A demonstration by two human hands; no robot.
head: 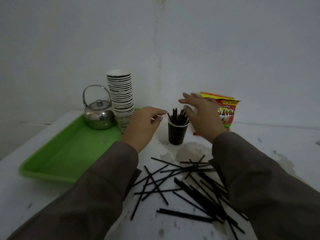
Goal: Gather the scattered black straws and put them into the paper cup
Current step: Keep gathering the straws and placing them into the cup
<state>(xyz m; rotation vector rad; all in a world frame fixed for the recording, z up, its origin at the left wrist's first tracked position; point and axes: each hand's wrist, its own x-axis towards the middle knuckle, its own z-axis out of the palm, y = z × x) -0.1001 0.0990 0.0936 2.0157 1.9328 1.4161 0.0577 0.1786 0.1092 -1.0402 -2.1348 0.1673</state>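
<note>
A dark paper cup [177,132] is standing upright, holding a bunch of black straws [178,116] pointing up and fanning slightly. The left hand [142,126] is hovering just left of the cup, fingers loosely curled, empty. The right hand [201,116] is hovering just right, fingers spread. Scattered straws [190,187] are lying crisscrossed on the table nearer than the cup.

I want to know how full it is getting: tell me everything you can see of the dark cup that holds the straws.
The dark paper cup stands upright on the white table, between the two hands, neither plainly touching it. It tapers toward its base and has a pale rim. A bunch of black straws stands in it, leaning and fanned out above the rim. More room seems left.
</note>
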